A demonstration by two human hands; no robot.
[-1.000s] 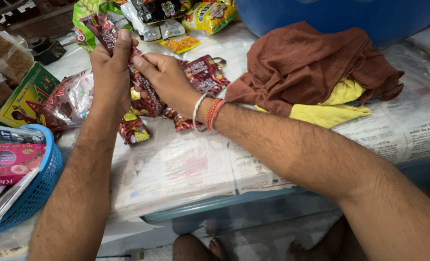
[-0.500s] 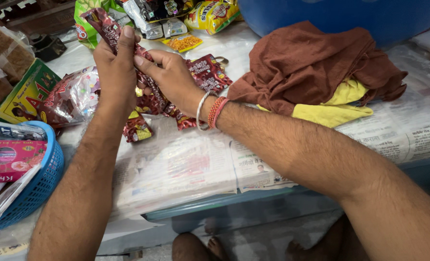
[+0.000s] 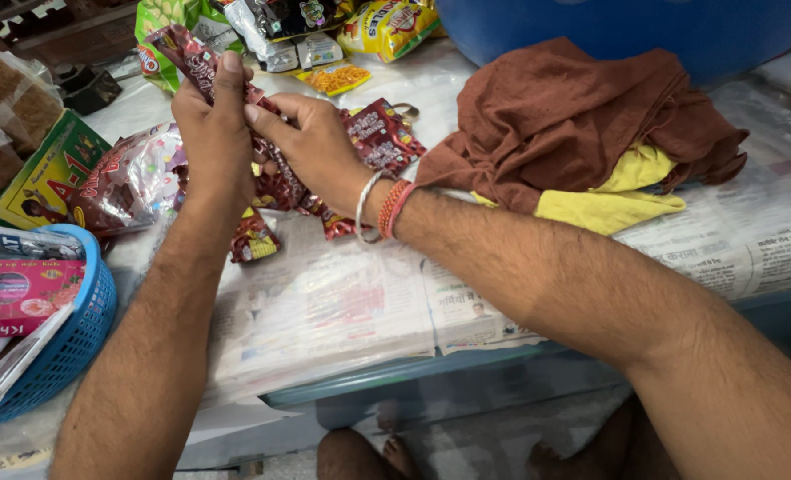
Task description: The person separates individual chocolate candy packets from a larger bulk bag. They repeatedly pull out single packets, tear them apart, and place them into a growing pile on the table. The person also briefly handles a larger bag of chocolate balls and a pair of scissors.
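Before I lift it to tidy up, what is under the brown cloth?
A yellow cloth shows beneath the crumpled brown cloth, both on newspaper. Anything deeper is covered.

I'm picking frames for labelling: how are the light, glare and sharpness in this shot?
Head view: soft, even light with faint shadows; the left hand and right hand on the strip of dark red sachets are fairly sharp; glare whitens the clear plastic bag; the blue basket at the edge looks softer and slightly stretched.

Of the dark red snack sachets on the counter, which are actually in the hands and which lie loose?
The strip of dark red sachets is held up by both hands, left hand and right hand. The loose sachet lies on the newspaper.
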